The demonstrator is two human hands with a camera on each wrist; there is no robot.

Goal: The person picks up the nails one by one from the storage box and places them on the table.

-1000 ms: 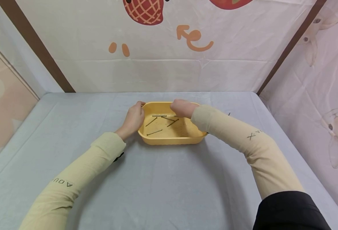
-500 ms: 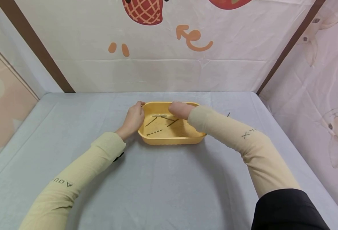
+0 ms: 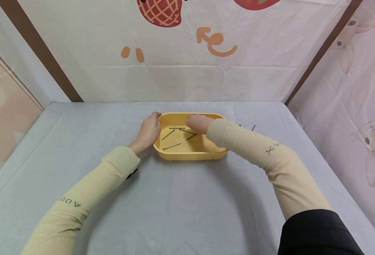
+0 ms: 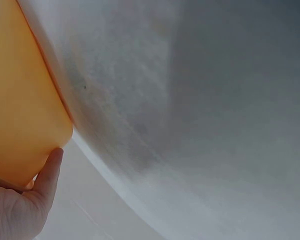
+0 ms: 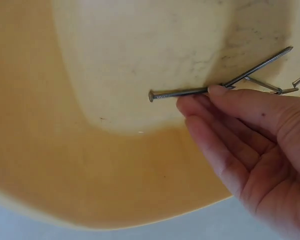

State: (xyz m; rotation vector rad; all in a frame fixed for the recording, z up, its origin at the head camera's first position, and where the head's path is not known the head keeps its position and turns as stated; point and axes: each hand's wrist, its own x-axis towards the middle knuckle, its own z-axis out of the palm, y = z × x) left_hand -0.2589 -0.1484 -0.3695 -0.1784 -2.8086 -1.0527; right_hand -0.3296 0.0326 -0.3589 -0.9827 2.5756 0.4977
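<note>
A yellow oblong plastic basin [image 3: 190,156] rests on the table with several nails inside, among them one nail [image 3: 171,146] near its front wall. My left hand [image 3: 148,131] holds the basin's left end, and in the left wrist view a fingertip lies along its outer wall. Over the basin's right half is my right hand [image 3: 199,124], its fingertips hidden from the head view. In the right wrist view, thumb and fingers pinch a long steel nail [image 5: 177,93], head pointing away from the hand. Another nail [image 5: 260,66] lies just beyond the thumb.
A pale blue cloth [image 3: 181,198] covers the table. To the right of the basin, a nail [image 3: 253,128] lies on the cloth, partly behind the right sleeve [image 3: 257,141]. A printed curtain [image 3: 181,83] hangs along the table's back edge.
The right hand and forearm have shifted slightly left over the basin, showing more of the nail on the cloth beyond the sleeve. The left hand and basin have stayed put.
</note>
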